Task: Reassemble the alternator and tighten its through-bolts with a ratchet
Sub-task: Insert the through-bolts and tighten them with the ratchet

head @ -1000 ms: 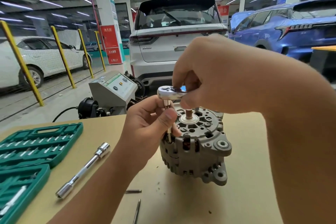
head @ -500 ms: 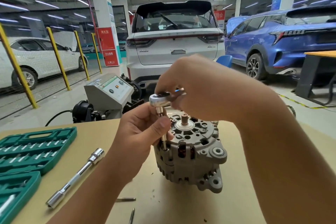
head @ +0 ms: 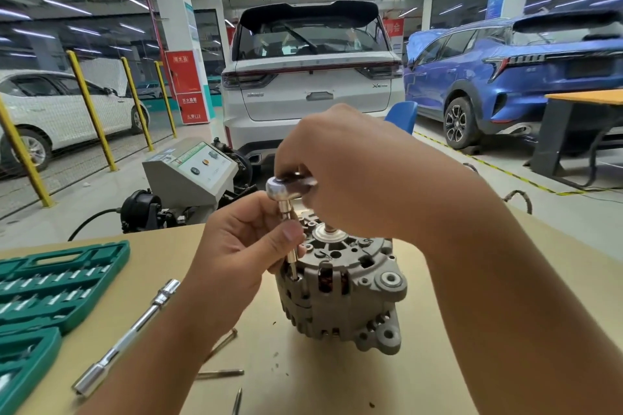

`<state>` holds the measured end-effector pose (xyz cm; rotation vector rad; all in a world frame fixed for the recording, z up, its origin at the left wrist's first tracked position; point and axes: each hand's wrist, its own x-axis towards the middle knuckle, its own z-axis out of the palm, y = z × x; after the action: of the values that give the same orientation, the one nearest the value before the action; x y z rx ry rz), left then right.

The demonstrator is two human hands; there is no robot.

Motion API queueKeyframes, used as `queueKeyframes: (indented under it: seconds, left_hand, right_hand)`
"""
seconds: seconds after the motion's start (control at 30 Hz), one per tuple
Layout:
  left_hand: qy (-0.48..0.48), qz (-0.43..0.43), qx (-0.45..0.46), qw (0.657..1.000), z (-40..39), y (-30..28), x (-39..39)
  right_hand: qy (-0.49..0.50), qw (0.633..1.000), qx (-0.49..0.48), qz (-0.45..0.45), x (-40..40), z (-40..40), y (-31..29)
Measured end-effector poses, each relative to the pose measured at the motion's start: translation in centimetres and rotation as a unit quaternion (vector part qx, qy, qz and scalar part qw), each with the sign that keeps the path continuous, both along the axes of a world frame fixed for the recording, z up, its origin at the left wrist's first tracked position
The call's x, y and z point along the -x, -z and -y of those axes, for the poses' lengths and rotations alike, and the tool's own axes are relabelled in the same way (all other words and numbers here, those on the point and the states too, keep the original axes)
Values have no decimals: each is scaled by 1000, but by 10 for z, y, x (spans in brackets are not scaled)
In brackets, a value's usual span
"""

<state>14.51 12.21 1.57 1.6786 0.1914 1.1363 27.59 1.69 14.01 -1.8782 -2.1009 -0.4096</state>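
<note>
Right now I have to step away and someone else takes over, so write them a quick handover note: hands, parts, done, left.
Left hand pinches the socket extension, steadying it on a through-bolt at the alternator rim. Right hand grips the ratchet on top.
Alternator stands on the table, housing halves together.
Left: finish this bolt; three loose bolts lie in front, probably to be fitted.

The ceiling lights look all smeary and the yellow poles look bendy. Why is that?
In the head view, the ceiling lights streak at the edges from blur; the wide lens bows the yellow poles. The middle stays sharp: the alternator, the ratchet gleaming under the right hand, and the left hand.
</note>
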Motion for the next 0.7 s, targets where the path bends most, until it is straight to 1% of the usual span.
queueKeyframes:
  seconds: [0.1,0.27,0.33,0.47,0.63,0.7]
  left_hand:
    - [-5,11,-18,1000,1,1,-2]
    - [-19,-8,-19,1000,0,-1,1]
    - [-28,-11,-25,999,1,-1,1]
    - [-47,-2,-43,998,3,1,-2]
    - [-54,-23,-36,998,1,-1,-1]
    - [-67,-18,-28,997,2,-2,-1]
  right_hand:
    - [-7,1000,1,16,-3,7,-3]
    - [-2,1000,-18,-19,0,-2,1]
    - [5,1000,-19,-10,3,-3,3]
    - [-11,1000,-13,10,0,3,1]
    - [-2,999,-15,-42,-4,-3,4]
    - [-13,999,-19,-29,-5,-1,3]
